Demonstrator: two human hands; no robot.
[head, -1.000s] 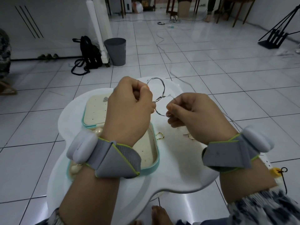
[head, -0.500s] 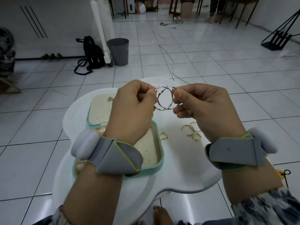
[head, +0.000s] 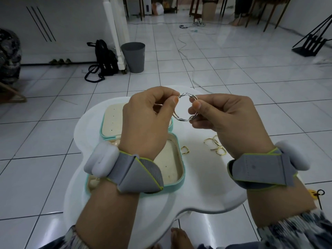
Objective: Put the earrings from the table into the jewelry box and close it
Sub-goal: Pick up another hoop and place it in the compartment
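Observation:
A pair of large silver hoop earrings (head: 185,118) hangs in the air above the white table (head: 206,186). My left hand (head: 147,121) pinches the hoops at their top left, and my right hand (head: 224,119) pinches them on the right side. Below my left wrist lies the open teal jewelry box (head: 175,184), its cream lid (head: 112,121) folded back behind my left hand. One small gold earring (head: 185,150) lies just right of the box. Several more gold earrings (head: 216,146) lie under my right hand.
The table is low and lobed, with its front edge near my foot (head: 179,238). On the tiled floor behind stand a grey bin (head: 133,57), a black backpack (head: 104,59) and a white post (head: 115,33). A cable (head: 190,65) runs across the tiles.
The two silver hoops, spread apart a second ago, have been brought together side by side between my hands. My right hand has moved up and closer to my left.

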